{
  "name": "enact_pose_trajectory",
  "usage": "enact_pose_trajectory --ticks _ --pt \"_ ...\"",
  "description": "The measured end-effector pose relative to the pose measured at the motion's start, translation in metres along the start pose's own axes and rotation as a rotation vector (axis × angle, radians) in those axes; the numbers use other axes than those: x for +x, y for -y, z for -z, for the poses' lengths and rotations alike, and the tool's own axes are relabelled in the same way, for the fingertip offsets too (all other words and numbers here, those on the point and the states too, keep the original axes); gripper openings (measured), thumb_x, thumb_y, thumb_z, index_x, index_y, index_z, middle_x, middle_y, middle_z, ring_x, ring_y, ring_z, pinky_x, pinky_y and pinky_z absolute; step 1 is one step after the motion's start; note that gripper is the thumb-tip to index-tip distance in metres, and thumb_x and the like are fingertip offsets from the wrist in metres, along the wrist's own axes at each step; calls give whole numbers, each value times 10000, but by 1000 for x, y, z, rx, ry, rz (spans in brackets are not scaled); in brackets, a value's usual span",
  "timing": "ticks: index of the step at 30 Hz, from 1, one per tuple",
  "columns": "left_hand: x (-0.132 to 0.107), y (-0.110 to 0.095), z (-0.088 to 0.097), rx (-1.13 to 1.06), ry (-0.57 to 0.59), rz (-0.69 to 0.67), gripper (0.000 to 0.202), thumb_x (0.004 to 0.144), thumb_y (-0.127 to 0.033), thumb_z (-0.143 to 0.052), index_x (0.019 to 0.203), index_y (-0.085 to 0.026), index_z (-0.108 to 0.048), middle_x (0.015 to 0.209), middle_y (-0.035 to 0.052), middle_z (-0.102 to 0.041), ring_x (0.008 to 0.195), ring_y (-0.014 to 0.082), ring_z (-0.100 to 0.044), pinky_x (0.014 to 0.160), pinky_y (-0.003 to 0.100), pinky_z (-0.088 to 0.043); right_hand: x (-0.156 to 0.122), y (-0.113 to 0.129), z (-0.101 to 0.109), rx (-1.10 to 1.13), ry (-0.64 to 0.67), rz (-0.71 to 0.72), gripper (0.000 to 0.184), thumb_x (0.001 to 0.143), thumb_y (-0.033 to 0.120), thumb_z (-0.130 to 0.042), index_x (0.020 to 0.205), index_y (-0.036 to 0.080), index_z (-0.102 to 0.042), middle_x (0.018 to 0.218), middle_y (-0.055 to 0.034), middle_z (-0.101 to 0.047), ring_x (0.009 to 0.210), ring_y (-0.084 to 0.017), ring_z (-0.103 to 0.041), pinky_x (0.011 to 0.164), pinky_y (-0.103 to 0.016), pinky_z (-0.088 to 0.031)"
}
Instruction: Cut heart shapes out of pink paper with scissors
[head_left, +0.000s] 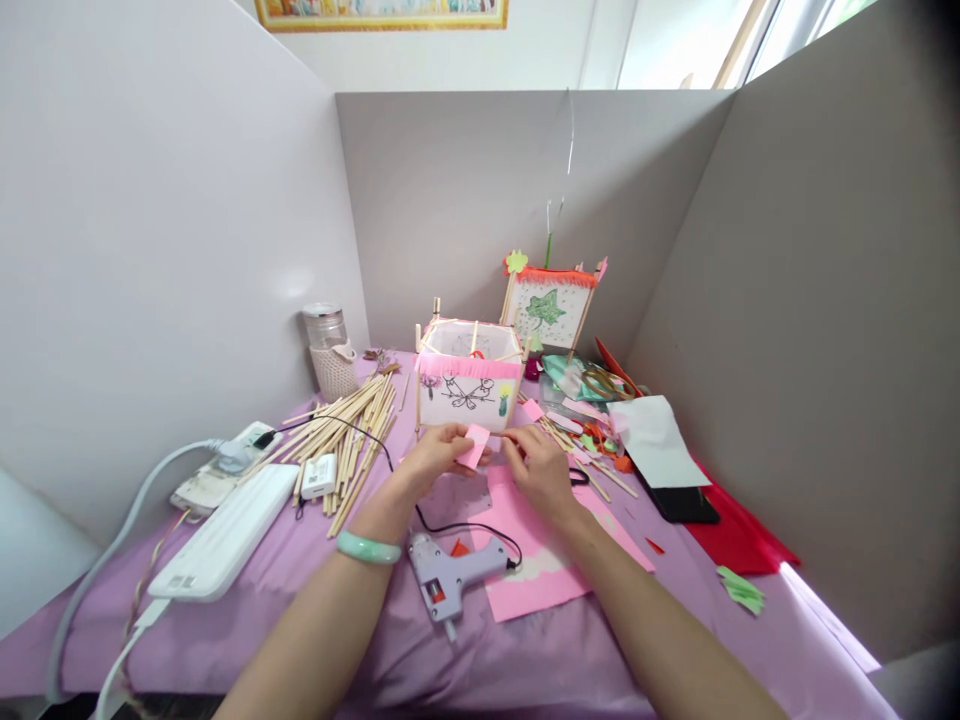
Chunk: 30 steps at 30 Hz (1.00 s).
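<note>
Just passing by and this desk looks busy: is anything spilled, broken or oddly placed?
Nothing looks broken or spilled. The wooden sticks lie in a loose, fanned heap, paper scraps are strewn at the right, and the glue gun lies on its side, partly on the pink sheet. The left hand holds a small pink slip.

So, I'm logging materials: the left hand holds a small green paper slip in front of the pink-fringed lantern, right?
No. The head view shows the paper slip is pink, not green; the left hand holds it in front of the pink-fringed lantern.
</note>
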<state>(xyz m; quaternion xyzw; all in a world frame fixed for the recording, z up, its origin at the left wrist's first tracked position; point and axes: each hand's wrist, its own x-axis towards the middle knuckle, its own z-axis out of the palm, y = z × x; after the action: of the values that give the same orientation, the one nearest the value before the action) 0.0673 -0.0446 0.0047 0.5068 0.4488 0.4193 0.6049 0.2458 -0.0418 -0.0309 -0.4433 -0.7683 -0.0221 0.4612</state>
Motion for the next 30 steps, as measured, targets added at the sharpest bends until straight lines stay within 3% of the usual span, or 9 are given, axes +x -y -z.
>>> enact_pose_trajectory --ticks 4,8,13,16,20,24,30 --pt "-3 -1 0 4 -23 -21 213 733 -235 -669 890 -128 -572 867 127 -716 833 220 -699 585 250 -548 1 2 2 216 47 -93 236 909 344 -496 805 204 -655 763 -36 -634 673 -162 -570 634 -279 -417" --pt "-5 1 -1 27 26 -63 252 714 -282 -689 889 -136 -581 833 90 -700 795 202 -691 595 254 -543 1 13 0 362 60 -224 258 869 423 -550 738 211 -614 711 -19 -625 634 -161 -561 610 -279 -425" --pt "-5 2 1 97 35 -127 247 719 -337 -684 858 -134 -668 894 70 -676 804 168 -637 627 256 -538 -1 19 -3 564 110 -345 265 841 466 -566 746 218 -575 648 8 -607 600 -163 -548 583 -276 -425" --pt "-3 2 3 192 15 -154 212 716 -285 -670 856 -133 -716 813 50 -672 705 127 -594 530 195 -468 0 18 -4 583 81 -388 269 824 463 -576 712 219 -551 601 29 -530 564 -148 -491 550 -266 -392" --pt "-4 1 1 203 20 -111 207 692 -201 -652 872 -129 -725 643 15 -634 553 105 -553 478 201 -432 1 15 -7 678 106 -470 268 812 475 -570 723 229 -510 551 50 -478 510 -139 -445 502 -262 -362" --pt "-6 0 -2 107 29 -53 245 695 -173 -654 929 -122 -706 623 12 -637 566 120 -610 575 246 -510 1 13 -12 827 115 -537 272 772 471 -611 739 230 -489 531 70 -471 468 -127 -440 475 -257 -349" --pt "-4 2 -2 55 37 -17 248 699 -181 -685 939 -116 -685 643 25 -659 608 144 -663 599 245 -533 -1 16 -14 930 145 -614 270 757 435 -629 743 217 -469 503 82 -473 445 -100 -436 447 -228 -309"
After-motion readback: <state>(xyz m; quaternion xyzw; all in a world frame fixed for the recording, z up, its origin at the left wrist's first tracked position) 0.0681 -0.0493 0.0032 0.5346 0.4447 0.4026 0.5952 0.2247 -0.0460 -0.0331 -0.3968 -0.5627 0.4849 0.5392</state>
